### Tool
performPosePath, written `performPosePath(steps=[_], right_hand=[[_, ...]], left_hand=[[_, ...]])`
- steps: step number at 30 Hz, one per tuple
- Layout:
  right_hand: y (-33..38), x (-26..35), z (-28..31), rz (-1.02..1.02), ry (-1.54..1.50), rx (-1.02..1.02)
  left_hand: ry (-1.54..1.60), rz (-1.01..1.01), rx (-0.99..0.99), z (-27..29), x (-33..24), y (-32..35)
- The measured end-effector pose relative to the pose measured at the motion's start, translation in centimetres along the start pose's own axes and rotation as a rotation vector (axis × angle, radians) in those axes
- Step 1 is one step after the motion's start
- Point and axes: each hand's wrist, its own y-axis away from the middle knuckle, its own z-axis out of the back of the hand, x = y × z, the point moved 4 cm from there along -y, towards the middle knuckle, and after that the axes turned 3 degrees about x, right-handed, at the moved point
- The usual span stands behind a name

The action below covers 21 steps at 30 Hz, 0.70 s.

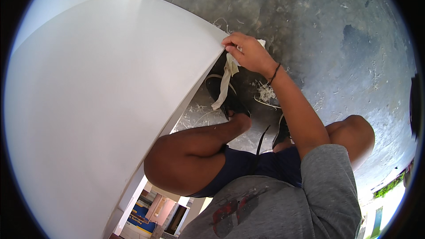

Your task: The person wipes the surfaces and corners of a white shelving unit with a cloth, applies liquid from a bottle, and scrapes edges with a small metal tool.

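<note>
This looks like a carpentry or furniture workshop. A large white laminated board (97, 106) fills the left side, standing on a rough, stained concrete floor (318, 26) strewn with pale shavings (265, 92) and offcut strips; daylight and greenery (389, 188) show at one edge.

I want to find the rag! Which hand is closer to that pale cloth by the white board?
The right hand. Its fingers pinch the pale cloth against the corner of the white board, and the cloth dangles below. The left hand is out of view.
</note>
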Motion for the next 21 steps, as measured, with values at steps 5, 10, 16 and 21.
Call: performPosePath(steps=[5,10,16,21], right_hand=[[0.4,-0.1,0.2,0.053,0.125,-0.026],[-1.5,1.7,-0.1,0.189,0.333,0.12],[-1.9,1.5,2.3,0.229,0.457,0.271],[-2.5,4.4,2.6,0.026,-0.084,-0.066]], left_hand=[[0.023,-0.014,0.004,-0.6,0.7,-0.1],[-0.04,0.003,-0.038,2.2,-0.5,0.5],[-0.16,0.032,-0.468,18.7,0.3,3.3],[-0.338,0.105,-0.573,26.2,-1.2,6.6]])
